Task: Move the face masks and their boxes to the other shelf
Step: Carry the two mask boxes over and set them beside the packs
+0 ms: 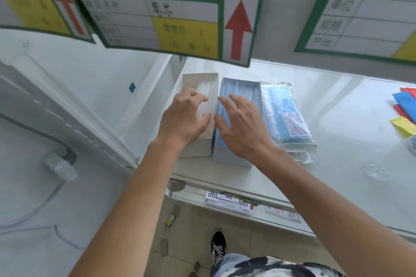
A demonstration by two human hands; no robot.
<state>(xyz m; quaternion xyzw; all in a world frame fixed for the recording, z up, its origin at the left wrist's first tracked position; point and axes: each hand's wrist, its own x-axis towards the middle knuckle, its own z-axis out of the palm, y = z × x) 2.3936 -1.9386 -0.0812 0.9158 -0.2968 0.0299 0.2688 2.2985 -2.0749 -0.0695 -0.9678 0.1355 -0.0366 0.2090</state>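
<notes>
Two open boxes stand side by side on a white glass shelf (337,132). The left box (195,148) holds white masks and the right box (231,155) holds blue masks. A sealed plastic pack of blue masks (286,110) lies just right of them. My left hand (184,117) hovers over the white masks with fingers spread and slightly bent. Above the blue masks my right hand (240,123) spreads its fingers the same way. Neither hand grips anything that I can see.
Green price tags with red arrows (238,29) hang from the shelf above, close over the boxes. Coloured paper pieces (405,108) lie at the shelf's right end. A lower shelf holds flat packets (229,202). A white wall panel (67,119) stands to the left.
</notes>
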